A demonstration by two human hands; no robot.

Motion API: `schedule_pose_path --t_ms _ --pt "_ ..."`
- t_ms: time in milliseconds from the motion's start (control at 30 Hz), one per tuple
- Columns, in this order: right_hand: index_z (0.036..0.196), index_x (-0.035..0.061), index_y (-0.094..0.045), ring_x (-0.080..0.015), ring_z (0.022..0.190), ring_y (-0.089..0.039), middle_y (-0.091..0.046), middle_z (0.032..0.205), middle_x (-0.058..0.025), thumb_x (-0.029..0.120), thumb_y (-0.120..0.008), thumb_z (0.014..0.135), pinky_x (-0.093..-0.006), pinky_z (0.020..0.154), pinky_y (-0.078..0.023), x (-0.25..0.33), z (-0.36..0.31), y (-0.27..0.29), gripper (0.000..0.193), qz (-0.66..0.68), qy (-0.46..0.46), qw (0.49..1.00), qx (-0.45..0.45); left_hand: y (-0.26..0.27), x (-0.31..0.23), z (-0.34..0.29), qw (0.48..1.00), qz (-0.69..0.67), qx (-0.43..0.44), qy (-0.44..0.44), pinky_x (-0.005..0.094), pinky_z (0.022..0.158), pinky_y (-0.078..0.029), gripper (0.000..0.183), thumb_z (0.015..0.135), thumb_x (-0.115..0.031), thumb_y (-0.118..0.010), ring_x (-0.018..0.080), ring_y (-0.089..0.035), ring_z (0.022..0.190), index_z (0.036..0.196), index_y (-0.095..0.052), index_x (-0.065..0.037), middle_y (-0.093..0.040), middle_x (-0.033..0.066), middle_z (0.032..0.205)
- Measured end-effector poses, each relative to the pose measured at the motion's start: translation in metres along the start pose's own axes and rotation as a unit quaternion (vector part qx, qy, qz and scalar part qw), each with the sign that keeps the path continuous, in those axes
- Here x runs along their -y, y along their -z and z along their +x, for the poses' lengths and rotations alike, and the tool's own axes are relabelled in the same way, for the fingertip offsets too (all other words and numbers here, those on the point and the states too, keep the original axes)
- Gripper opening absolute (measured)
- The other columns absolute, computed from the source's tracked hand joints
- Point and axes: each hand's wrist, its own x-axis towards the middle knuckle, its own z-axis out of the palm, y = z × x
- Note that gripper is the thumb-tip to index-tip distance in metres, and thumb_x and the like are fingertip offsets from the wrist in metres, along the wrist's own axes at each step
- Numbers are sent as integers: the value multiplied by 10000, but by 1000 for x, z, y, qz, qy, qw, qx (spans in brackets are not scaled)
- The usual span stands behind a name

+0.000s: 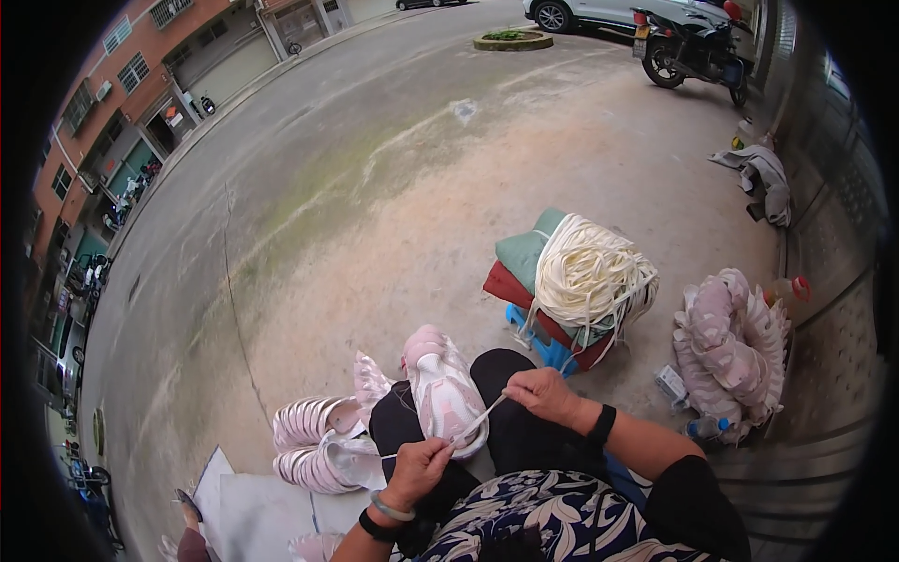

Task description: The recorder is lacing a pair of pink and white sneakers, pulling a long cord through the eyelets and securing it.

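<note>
A pink and white shoe upper (442,393) rests between my knees, its toe pointing away from me. My left hand (415,473) pinches a white shoelace (491,410) close to the shoe's near edge. To the right of the shoe, my right hand (546,394) has its fingers closed on the same lace, which runs taut between both hands. A short end of lace sticks out left of my left hand. Beside my left knee lie nested pink and white shoe uppers (323,461).
Ahead to the right, a bundle of cream laces (590,272) lies over green and red cloth on a blue plastic stool (545,343). More shoe uppers (726,337) are heaped at right, near a plastic bottle (704,428). White sheets (257,506) and another person's foot (188,506) show lower left.
</note>
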Motion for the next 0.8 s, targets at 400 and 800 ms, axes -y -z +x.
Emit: schedule_pose_path --t_ms 400,800 --pt "725 76 -535 -306 745 -567 -580 765 -116 168 -611 717 -415 657 -420 -28 17 -3 120 -283 9 956 -76 -13 -1 4 998 52 20 -28 277 480 -407 94 801 -80 -588 158 -499 483 783 -609 10 -531 115 564" --pt "777 54 -574 -350 668 -562 -565 691 -161 328 -490 864 -394 571 -439 38 23 -38 299 85 49 985 144 -20 1 39 967 213 -24 -136 401 476 -422 74 720 -119 -618 315 -548 539 697 -553 -91 -549 102 587"
